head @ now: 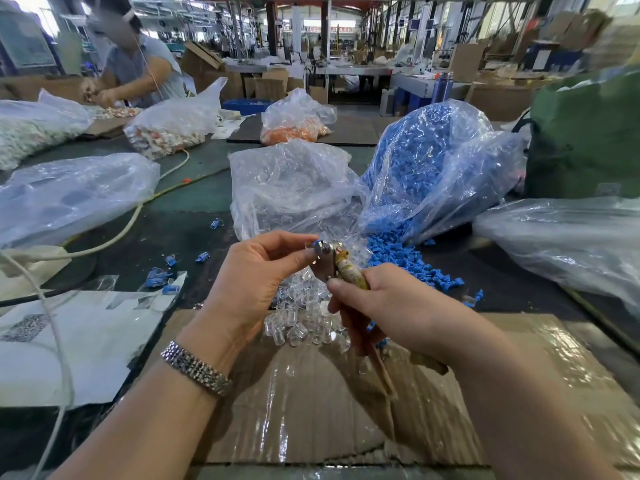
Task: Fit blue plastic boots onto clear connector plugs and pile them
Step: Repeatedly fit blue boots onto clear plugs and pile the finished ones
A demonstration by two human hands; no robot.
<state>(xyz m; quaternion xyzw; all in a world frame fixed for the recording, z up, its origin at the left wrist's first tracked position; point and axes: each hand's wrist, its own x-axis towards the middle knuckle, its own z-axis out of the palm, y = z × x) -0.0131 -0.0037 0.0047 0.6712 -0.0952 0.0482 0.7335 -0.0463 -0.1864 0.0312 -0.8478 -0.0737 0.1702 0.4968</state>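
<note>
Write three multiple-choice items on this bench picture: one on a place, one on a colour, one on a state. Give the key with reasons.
1. Where does the spilled pile of blue boots lie?
A. right of the hands
B. left of the hands
C. on the white sheet

2. What colour are the parts in the far bag?
A. green
B. orange
C. black

3. What is the right hand doing?
A. resting flat
B. hanging idle
C. gripping a plier-like tool

Key: 1 A, the boots spill from the blue-filled bag on the right. 2 B, orange shows through the plastic. 3 C, its fingers curl round the handle while the left hand pinches a blue boot at the tool's head.
</note>
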